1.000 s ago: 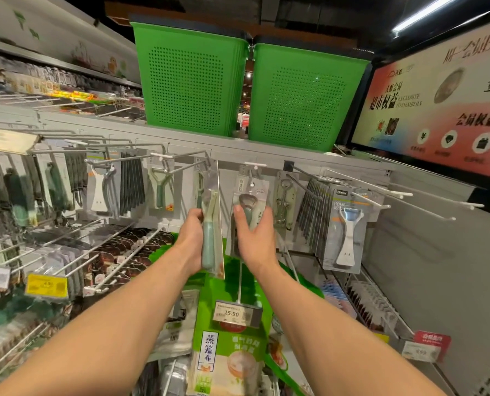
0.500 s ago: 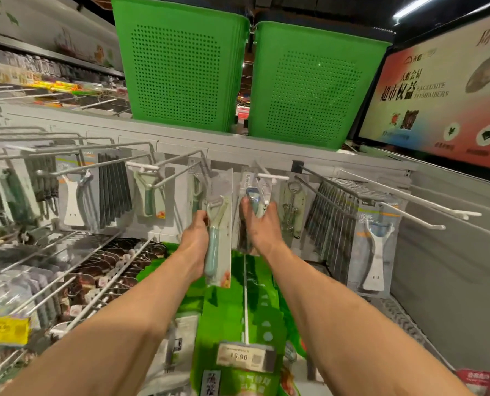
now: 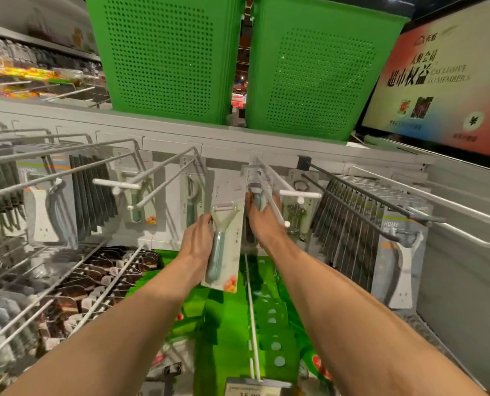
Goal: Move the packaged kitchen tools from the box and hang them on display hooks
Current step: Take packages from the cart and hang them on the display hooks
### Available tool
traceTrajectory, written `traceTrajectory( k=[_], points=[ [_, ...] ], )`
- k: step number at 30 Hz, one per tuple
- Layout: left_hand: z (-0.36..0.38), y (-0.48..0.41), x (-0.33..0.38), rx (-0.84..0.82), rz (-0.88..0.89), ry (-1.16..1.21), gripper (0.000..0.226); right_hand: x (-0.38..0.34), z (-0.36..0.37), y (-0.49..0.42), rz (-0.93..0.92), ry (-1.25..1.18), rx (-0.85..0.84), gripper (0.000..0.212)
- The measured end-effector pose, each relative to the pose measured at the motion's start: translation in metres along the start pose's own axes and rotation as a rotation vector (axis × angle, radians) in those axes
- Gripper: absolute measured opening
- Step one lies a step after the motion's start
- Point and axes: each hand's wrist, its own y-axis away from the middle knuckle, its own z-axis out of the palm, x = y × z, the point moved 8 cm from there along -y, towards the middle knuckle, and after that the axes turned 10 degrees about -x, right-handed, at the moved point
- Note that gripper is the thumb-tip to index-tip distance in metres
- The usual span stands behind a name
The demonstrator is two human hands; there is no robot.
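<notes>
Peeler pack [image 3: 226,238] is the one to watch, so here's the lineup from left to right. Furthest left is the wire hook [image 3: 161,184], which runs out from the back panel with its free tip pointing down and left. A matching peeler [image 3: 192,195] already hangs at the back of it. Next is the left hand [image 3: 195,244], with its fingers wrapped around the left edge of the card, gripping it low beside the handle. The card stands upright with its long axis vertical, blade end up, so the hang end is well above the fingers and free. My guess is it belongs on that wire hook. If so, the tip is off to the left of the card, and the card has to travel left and come back toward the person before it can slide on. Just right of it, the right hand [image 3: 263,224] is up against a second pack [image 3: 256,192] and seems to be pinching it, though I can't really see those fingers. That one sits under the white-tipped hook [image 3: 275,207], and I can't tell if it's threaded on.
</notes>
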Motion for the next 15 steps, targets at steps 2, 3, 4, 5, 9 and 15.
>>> traceTrajectory(
  k=[2,3,4,5,9,15],
  points=[
    [-0.002,-0.006,-0.004,-0.01,0.02,-0.002,0.032,0.011,0.003,-0.008,0.04,0.033,0.019,0.036],
    [-0.002,-0.007,-0.004,-0.015,0.021,-0.005,0.034,0.017,0.006,-0.009,0.074,0.06,0.022,0.036],
    [-0.002,-0.008,-0.006,-0.018,0.022,-0.011,0.037,0.022,0.007,-0.009,0.114,0.098,0.03,0.041],
    [-0.002,-0.006,-0.005,-0.01,0.032,-0.014,0.041,0.026,0.005,-0.008,0.142,0.125,0.051,0.049],
    [-0.002,0.002,-0.005,0.041,0.0,0.02,0.047,0.015,-0.023,0.028,0.148,-0.021,0.24,0.043],
    [-0.005,0.054,0.0,0.095,0.079,0.056,0.051,-0.02,-0.018,0.105,0.02,-0.055,0.072,0.05]
  ],
)
